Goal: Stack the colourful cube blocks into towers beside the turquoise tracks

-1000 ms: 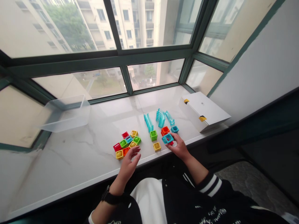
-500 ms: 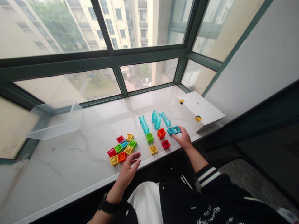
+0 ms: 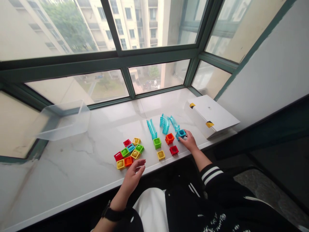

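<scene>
On the sill (image 3: 72,180) sit fourteen blocks (image 3: 129,153), three chutes (image 3: 164,125).

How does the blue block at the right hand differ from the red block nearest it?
The blue block is held by the right hand, while the red block sits untouched on the marble sill. The blue block is turquoise; the red block is red with a darker centre. Both are small, hollow, square toy blocks.

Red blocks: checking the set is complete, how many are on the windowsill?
3: one red block at the back of the block cluster, another at its left edge, a third apart, near the right hand. The cluster could hide more.
</scene>
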`<act>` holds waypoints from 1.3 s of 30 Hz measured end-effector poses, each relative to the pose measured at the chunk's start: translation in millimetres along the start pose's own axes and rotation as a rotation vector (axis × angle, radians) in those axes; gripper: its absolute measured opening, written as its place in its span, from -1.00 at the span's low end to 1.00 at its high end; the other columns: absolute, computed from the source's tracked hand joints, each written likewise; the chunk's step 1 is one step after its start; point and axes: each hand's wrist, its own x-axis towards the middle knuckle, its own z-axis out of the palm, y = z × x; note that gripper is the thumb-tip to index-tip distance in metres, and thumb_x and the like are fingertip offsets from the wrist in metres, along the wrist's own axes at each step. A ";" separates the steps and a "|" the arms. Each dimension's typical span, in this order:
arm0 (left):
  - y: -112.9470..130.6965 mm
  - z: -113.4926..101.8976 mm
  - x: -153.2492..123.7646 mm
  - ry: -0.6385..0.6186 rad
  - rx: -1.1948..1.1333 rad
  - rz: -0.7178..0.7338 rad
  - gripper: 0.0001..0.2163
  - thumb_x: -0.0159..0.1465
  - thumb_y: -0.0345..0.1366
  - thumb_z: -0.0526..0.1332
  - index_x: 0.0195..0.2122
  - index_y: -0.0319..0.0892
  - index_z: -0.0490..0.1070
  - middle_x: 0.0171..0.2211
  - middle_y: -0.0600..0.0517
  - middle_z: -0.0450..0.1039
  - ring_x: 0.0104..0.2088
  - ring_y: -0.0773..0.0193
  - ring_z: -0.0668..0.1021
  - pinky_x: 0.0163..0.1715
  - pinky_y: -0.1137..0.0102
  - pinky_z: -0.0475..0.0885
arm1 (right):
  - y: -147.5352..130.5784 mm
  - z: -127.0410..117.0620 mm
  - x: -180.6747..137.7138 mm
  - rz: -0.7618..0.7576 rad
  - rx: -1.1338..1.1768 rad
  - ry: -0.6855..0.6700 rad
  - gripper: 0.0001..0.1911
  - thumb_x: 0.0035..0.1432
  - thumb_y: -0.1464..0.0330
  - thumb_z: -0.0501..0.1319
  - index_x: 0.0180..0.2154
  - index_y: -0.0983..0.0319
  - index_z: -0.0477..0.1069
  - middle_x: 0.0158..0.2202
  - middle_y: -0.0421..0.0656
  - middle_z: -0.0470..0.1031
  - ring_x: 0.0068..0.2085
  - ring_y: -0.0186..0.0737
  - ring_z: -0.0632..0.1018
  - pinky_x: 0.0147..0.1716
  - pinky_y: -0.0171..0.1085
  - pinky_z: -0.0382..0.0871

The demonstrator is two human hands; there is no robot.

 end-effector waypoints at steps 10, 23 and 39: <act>-2.8 0.9 0.3 -0.016 -0.011 -0.048 -0.49 0.26 0.15 0.34 0.05 -0.14 0.55 0.03 -0.19 0.61 0.07 -0.06 0.63 0.14 0.03 0.53 | 7.2 8.5 -0.6 0.141 0.061 -0.055 -0.23 0.02 0.06 0.40 0.22 0.14 0.29 0.10 0.03 0.56 -0.07 0.05 0.67 -0.05 0.02 0.64; 2.2 1.2 -3.9 -0.028 -0.037 -0.080 -0.52 0.25 0.12 0.34 0.02 -0.12 0.56 0.03 -0.18 0.62 0.04 -0.04 0.65 0.09 0.06 0.56 | 4.5 18.2 0.0 0.134 -0.106 -0.005 -0.25 0.03 0.14 0.35 0.24 0.15 0.26 0.12 0.08 0.55 0.03 0.16 0.63 0.05 0.09 0.55; -14.1 -5.3 -7.2 -0.021 -0.070 -0.082 -0.50 0.26 0.13 0.33 0.06 -0.14 0.53 0.01 -0.19 0.63 0.07 -0.05 0.64 0.11 0.07 0.53 | 4.4 20.2 -1.3 0.158 -0.060 0.011 -0.23 0.01 0.13 0.34 0.24 0.15 0.26 0.07 0.05 0.57 -0.03 0.13 0.65 0.02 0.07 0.56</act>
